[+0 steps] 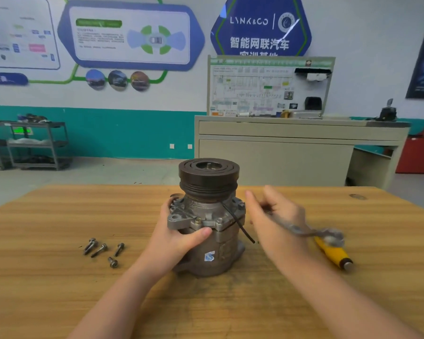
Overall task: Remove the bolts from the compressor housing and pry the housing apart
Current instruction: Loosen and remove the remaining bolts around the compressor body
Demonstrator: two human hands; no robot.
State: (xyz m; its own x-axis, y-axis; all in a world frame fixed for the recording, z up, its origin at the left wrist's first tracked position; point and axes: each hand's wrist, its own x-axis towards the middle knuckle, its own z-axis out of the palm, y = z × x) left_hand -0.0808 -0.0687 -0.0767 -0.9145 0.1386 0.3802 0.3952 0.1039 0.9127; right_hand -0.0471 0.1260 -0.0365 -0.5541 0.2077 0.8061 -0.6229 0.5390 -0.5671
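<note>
The left hand (181, 237) wraps around the compressor housing (207, 231), thumb pressed across the seam below the flange, seemingly to keep the body from twisting or tipping on the wooden workbench (59, 216) while the other side is worked. The right hand (274, 221) is motion-blurred just right of the housing; it appears to hold the near end of a metal wrench (301, 230), fingers curled about the handle, though the blur makes the exact hold hard to confirm. The compressor stands upright mid-table, its dark grooved pulley (208, 174) on top, which leaves the flange bolts reachable from the side. A black cable (238, 222) trails down its right flank. Four removed bolts (103, 250) lie grouped to the left, well apart from the work, likely parked so they won't roll off. A yellow-handled screwdriver (333, 253) waits at right, probably for prying. A small blue-and-white sticker (209, 256) on the housing is unreadable; the wall sign (260, 28) reads "LYNK&CO" above Chinese characters.
</note>
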